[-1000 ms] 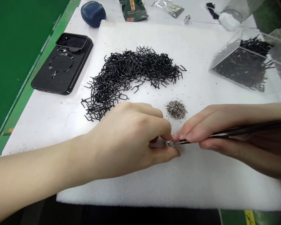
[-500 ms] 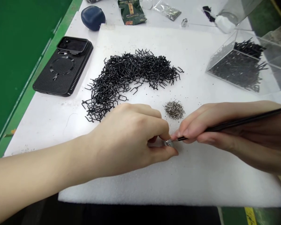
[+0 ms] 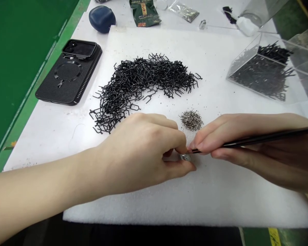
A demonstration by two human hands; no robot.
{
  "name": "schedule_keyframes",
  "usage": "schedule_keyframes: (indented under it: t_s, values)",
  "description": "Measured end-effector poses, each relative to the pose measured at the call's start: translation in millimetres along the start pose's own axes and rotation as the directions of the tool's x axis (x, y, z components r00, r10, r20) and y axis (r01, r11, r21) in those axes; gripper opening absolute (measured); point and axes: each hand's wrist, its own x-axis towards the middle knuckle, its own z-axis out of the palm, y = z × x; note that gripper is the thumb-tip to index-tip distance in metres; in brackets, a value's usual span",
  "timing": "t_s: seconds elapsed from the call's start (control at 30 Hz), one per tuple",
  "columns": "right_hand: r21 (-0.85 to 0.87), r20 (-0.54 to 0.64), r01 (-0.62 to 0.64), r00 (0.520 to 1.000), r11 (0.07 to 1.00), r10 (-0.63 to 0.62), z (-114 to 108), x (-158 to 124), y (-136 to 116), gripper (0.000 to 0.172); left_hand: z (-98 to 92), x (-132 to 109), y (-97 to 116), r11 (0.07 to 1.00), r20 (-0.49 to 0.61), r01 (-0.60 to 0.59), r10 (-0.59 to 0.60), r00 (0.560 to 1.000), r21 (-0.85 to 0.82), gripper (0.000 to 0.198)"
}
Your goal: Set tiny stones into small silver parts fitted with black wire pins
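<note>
My left hand (image 3: 143,153) pinches a small shiny metal piece (image 3: 185,157) between thumb and fingers, just above the white foam sheet (image 3: 154,208). From the right, my right hand (image 3: 236,143) grips black tweezers (image 3: 261,137) like a pen, their tips close to the metal piece. Whether the tips hold anything is too small to tell. Just beyond my fingertips lies a little heap of tiny metal parts (image 3: 191,120). Farther back, a curved pile of black forked pieces (image 3: 143,77) spreads across the foam, partly hidden by my left hand.
A black phone (image 3: 69,71) lies at the left. At the right, a clear box (image 3: 261,68) holds more black pieces. Along the back are a dark blue rounded object (image 3: 102,18), a green packet (image 3: 145,13), a clear bag (image 3: 186,12) and a small metal piece (image 3: 202,24).
My right hand has shifted slightly left and the tweezers lie flatter, their tips now at the upper side of the metal piece. My left hand has hardly moved.
</note>
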Motion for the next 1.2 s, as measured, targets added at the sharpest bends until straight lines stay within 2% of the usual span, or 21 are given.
schedule_keyframes:
  t_s: [0.2, 0.43, 0.63, 0.8, 1.07, 1.2]
  values:
    - [-0.040, -0.047, 0.004, 0.999, 0.999, -0.006, -2.4, -7.7, -0.6, 0.025, 0.2, -0.2, -1.4, 1.000, 0.004, -0.004, 0.004, 1.000, -0.004, 0.018]
    - [-0.011, -0.029, -0.034, 0.999, 0.999, 0.034, 0.5, 0.5, -14.1, 0.006, -0.2, 0.6, -0.4, 1.000, 0.004, 0.006, -0.006, 1.000, -0.026, 0.020]
    - [-0.010, -0.020, -0.024, 1.000, 1.000, 0.023, -0.7, -0.7, -9.4, 0.005, -1.6, 1.3, 0.4, 1.000, 0.016, -0.003, 0.004, 1.000, -0.027, 0.020]
    - [0.023, -0.025, -0.042, 0.999, 0.999, 0.043, -0.7, -1.6, -7.5, 0.015, -1.1, 1.4, -0.5, 0.999, 0.012, -0.007, 0.008, 1.000, -0.032, 0.019]
    - [-0.027, -0.021, -0.005, 1.000, 1.000, 0.004, -2.1, -0.9, -2.4, 0.019, 0.2, -0.7, -0.4, 1.000, 0.005, 0.012, -0.012, 1.000, -0.012, 0.019]
    - [-0.020, -0.009, -0.016, 1.000, 1.000, 0.016, -2.9, -0.4, -6.6, 0.016, 0.3, 0.6, -0.2, 0.999, 0.008, -0.004, 0.004, 1.000, -0.033, 0.019]
